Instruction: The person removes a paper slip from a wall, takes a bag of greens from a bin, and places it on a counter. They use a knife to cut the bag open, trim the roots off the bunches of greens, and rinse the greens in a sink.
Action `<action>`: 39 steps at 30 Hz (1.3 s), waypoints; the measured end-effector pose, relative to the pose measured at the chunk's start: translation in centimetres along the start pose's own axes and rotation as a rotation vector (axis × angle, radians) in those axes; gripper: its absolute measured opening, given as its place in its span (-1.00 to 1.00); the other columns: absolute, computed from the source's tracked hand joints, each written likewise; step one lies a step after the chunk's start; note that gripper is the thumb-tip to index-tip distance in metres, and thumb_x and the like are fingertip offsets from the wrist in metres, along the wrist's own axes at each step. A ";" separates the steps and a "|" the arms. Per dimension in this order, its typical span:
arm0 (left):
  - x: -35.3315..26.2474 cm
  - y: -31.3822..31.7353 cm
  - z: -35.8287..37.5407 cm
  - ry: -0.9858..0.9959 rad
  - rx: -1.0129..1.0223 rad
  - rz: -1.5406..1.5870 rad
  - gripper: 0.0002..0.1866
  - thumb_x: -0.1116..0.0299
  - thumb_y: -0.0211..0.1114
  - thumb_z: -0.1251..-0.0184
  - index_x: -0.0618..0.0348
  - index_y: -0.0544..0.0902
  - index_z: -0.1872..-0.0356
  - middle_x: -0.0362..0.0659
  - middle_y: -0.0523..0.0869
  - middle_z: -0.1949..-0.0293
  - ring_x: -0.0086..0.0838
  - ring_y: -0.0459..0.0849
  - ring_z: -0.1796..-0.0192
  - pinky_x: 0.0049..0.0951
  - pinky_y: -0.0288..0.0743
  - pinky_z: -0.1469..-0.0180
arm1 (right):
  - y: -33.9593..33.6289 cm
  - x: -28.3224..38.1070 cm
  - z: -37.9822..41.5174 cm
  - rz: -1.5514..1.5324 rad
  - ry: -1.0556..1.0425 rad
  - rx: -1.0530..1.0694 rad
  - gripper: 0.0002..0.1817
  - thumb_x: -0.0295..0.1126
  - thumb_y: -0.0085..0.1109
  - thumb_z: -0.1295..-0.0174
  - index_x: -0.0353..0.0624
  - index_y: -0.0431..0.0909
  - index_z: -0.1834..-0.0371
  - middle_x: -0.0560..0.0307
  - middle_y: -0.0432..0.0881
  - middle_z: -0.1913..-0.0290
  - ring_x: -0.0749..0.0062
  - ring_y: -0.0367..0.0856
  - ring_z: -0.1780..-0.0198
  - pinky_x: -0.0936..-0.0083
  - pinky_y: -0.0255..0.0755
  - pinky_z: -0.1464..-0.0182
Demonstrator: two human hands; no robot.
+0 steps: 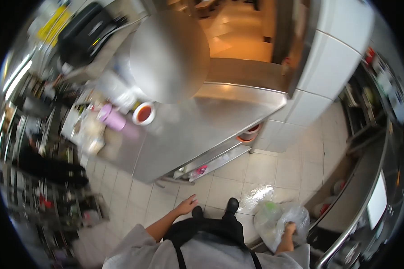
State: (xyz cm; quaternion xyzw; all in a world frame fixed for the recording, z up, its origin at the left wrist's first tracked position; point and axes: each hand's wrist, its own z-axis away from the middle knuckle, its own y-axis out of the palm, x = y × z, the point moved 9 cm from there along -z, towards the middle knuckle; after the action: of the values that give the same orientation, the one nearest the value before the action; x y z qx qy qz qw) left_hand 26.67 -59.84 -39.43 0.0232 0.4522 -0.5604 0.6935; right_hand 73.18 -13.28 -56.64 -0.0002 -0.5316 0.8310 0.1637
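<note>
While the head camera looks steeply down over the person's grey top and black apron straps at the bottom of the frame, both bare arms hang at the sides above a floor of pale square tiles (274, 172). At lower right, the right hand (291, 228) is clenched around the gathered top of a clear, crumpled plastic bag (274, 222); the bag hangs just beside the right leg, with something pale green showing through its upper part, and what else it holds cannot be told. Left of centre near the bottom, the left hand (187, 205) is released, fingers loosely spread, holding nothing and apart from everything but the air over the tiles. Between the two hands, two black shoes (232, 205) stand on the floor, the nearer tile beside them shining wet.

Above the hands, a long stainless-steel counter (202, 130) runs across the middle of the frame, with a lower shelf under its edge. On its left part stands a small white round bowl of red sauce (143, 113), and just left of it lies a lilac plastic cup (111, 117), tilted on its side among blurred clutter. A large, round, brushed-metal dome (170, 54) fills the upper centre, hiding part of the counter. In the upper left sits a black box-shaped appliance (83, 33). White wall tiles (332, 58) rise at upper right, and a curved steel rail (359, 215) runs down the right edge.
</note>
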 end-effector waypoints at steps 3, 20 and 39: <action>0.4 -0.7 1.8 0.016 -0.007 0.114 -0.48 0.05 0.00 -0.34 0.17 0.34 -0.20 0.02 0.60 0.13 -0.30 0.58 0.08 -0.41 0.39 0.01 | 13.3 7.3 -0.6 -0.260 -0.362 0.348 -0.70 -0.42 -0.03 0.05 -0.27 0.59 0.26 -0.16 0.62 0.31 0.01 0.59 0.23 0.26 0.45 0.16; 46.5 0.5 28.2 -0.683 -0.759 0.681 -0.55 0.08 0.07 -0.16 0.27 0.61 0.15 0.13 0.66 0.26 -0.12 0.64 0.14 -0.25 0.46 0.04 | 23.6 35.3 81.6 0.374 -1.824 1.315 -0.73 -0.25 0.14 -0.13 -0.26 0.61 0.30 0.07 0.64 0.46 0.44 0.61 0.39 0.54 0.46 0.29; 55.3 -19.8 28.1 -0.645 -0.887 1.192 -0.62 0.14 0.10 -0.27 0.22 0.53 0.04 -0.13 0.64 0.29 -0.51 0.57 0.37 -0.54 0.41 0.48 | 17.3 89.9 115.4 -0.176 -1.755 0.159 -0.75 -0.34 0.03 -0.07 -0.30 0.58 0.33 -0.27 0.57 0.16 -0.04 0.56 0.06 0.18 0.44 0.04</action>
State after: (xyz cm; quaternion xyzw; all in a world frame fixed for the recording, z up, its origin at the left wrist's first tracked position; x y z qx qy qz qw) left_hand 25.75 -124.15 -49.59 -0.1797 0.3217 0.1560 0.9165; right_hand -36.71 -97.33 -6.15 0.6898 -0.4043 0.5504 -0.2404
